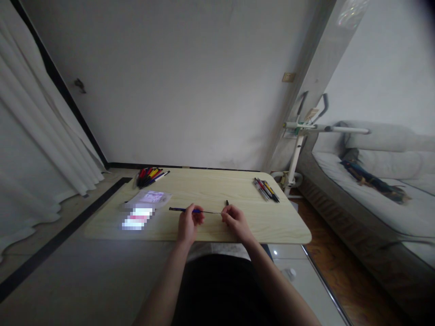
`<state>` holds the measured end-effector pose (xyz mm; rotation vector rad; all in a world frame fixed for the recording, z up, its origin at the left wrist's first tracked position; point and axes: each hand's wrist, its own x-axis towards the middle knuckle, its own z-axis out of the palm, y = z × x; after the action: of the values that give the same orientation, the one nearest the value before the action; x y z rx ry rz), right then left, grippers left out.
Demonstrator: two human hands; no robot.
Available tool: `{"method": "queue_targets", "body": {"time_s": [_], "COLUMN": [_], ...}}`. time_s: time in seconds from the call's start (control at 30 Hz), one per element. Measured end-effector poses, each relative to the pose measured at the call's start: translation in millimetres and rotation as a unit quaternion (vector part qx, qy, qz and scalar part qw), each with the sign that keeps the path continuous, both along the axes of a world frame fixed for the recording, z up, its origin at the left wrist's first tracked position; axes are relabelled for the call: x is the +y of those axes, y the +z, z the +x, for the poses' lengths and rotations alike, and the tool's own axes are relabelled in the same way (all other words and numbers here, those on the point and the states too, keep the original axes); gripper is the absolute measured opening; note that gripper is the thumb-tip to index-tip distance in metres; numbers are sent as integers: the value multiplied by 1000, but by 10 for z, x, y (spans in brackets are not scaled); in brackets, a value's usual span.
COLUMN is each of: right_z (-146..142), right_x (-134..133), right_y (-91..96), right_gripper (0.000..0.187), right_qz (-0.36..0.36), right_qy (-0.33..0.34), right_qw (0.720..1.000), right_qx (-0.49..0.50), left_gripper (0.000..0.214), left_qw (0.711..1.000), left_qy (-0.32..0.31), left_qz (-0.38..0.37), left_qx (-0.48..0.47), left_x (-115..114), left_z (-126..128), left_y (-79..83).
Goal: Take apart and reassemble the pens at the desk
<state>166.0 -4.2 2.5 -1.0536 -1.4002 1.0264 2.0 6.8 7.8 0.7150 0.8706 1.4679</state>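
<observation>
I have the left hand (188, 222) pinching a blue pen (177, 209) above the near-middle surface (212, 228), the right hand (237, 221) pinching a thin rod (211, 212); likely light, the rod bendy, best held by its end.

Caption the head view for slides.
Left hand holding slim blue pen, right hand pinching thin grey rod, above pale rectangular table.

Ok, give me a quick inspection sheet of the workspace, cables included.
Surface: pale wood-grain table.
Job's things: blue pen with thin rod extending from it; small dark piece by the right hand.
Clutter: mixed pens far left, plastic packet, pixelated bright patch; pen row far right.
Hands: left hand holds the pen; right appears to pinch the rod's end.
Cables: nothing seen.
Surroundings: curtain left, wall ahead, exercise machine and sofa right.
</observation>
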Motion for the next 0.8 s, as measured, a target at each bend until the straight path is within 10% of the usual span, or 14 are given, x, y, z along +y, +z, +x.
{"method": "queue_targets", "body": {"time_s": [0.63, 0.8], "right_z": [-13, -7], "right_x": [-1, 34], "right_y": [-2, -31], "right_gripper": [14, 16], "right_qz": [-13, 22], "right_qy": [6, -81], "right_qw": [1000, 996], "right_qx": [23, 28], "left_gripper": [25, 23], "left_qw": [999, 996], "left_qy": [38, 82], "left_qz": [2, -4], "left_qx": [-8, -21], "left_x": [10, 39], "left_z": [7, -2], "left_y": [0, -26]}}
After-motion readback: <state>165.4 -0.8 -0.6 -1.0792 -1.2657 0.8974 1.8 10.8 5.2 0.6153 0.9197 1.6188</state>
